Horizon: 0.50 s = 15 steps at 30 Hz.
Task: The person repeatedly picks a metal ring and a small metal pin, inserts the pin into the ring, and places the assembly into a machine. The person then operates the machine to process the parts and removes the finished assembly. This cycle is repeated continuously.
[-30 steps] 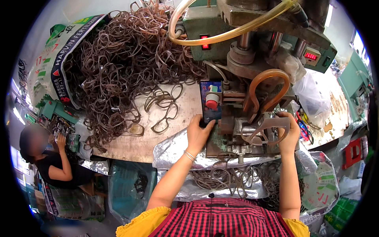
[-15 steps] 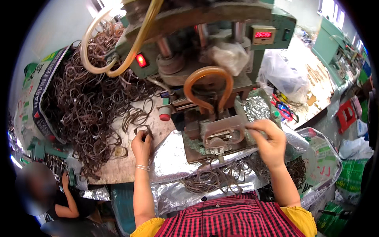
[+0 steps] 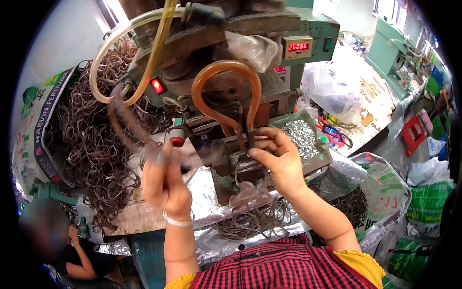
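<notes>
- The left hand [image 3: 168,190] is holding a thin brown frame [image 3: 126,127] up beside the press [image 3: 226,161]; its grip is narrow, with the fingertips closing on the frame's lower end, and both are showing blurred.
- The right hand [image 3: 284,166] is reaching into the front of the press, thumb and fingers bending close together near the clamp; whether this grip is holding anything, I cannot tell.
- A second frame [image 3: 255,196], brownish and blurred, is hanging at the front edge of the press, just below the right fingertips; whether it is clamped or loose is not showing clearly.
- The work is seeming to be partway through a repeating round, probably between one piece and another: one frame is being held in hand while another is lying at the press.
- Metal chips [image 3: 301,139] are lying on the press's right side.
- Much is appearing to be left, if the large pile of frames [image 3: 86,144] on the surface [image 3: 127,220] at the left is waiting its turn.
- More loops [image 3: 248,224] are lying in front of the press, perhaps finished ones, though the pictures are not settling that.
</notes>
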Available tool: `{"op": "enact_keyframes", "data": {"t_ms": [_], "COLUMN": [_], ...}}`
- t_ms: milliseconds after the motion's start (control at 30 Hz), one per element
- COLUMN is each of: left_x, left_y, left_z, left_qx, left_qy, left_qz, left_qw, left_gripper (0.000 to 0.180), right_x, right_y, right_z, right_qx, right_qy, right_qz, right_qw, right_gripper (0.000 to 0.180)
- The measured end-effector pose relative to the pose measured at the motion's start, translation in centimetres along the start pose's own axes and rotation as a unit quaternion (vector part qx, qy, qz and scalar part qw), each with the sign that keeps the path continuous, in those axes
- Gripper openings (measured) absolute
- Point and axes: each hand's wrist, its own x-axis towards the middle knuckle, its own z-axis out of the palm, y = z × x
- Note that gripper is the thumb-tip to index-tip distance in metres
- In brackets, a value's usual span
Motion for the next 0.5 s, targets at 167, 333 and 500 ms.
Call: {"op": "enact_keyframes", "data": {"t_ms": [167, 333, 500], "left_x": [-1.2, -3.1, -3.4], "left_y": [-0.9, 1.9, 2.6], "left_z": [1.2, 1.5, 4.4], "left_qx": [-0.081, 0.016, -0.033], "left_qy": [0.096, -0.054, -0.141], "left_qz": [-0.048, 0.034, 0.124], "left_qw": [0.991, 0.998, 0.982], "left_gripper": [0.029, 0.036, 0.044], "right_x": [-1.8, -0.8, 0.4], "right_y": [-1.7, -1.5, 3.3], "right_z": [2.2, -4.9, -12.1], "right_qx": [0.005, -0.418, -0.708], "right_qy": [0.020, -0.041, 0.161], "right_qz": [0.007, -0.165, -0.153], "right_qw": [1.000, 0.892, 0.671], "right_gripper": [0.044, 0.035, 0.021]}}
